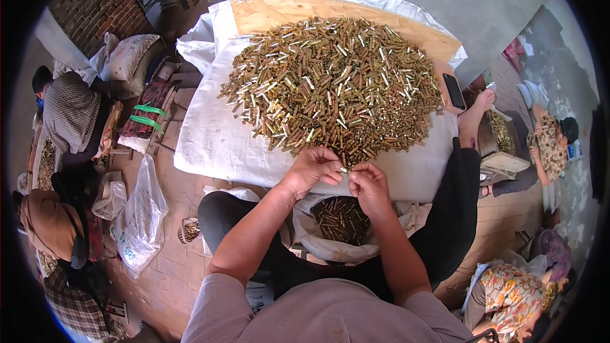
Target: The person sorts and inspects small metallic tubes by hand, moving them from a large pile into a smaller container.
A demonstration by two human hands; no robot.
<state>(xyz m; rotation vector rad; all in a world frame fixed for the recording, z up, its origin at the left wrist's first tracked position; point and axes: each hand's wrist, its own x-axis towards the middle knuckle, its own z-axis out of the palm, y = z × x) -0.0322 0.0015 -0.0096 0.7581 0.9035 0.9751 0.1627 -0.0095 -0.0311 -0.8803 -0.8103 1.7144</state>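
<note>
A wide heap of small brass-coloured metal tubes and fittings [324, 82] covers most of the cloth-covered table [203, 146] before me. At the heap's near edge my left hand [316, 170] and my right hand [370, 183] almost meet. Between the fingertips of my left hand is a small shiny metal fitting [344, 169]. My right hand's thumb and finger are pinched beside it; whatever they grip is too small to make out. Directly below my hands, between my knees, an open white sack [305, 235] holds many darker metal pieces [342, 219].
A wooden board [286, 13] borders the heap at the back. On the right a phone [453, 91] lies on a small wooden piece. A plastic bag [141, 222] and a small basket of pieces [189, 230] stand on the brick floor at left. Several people sit bent over on both sides.
</note>
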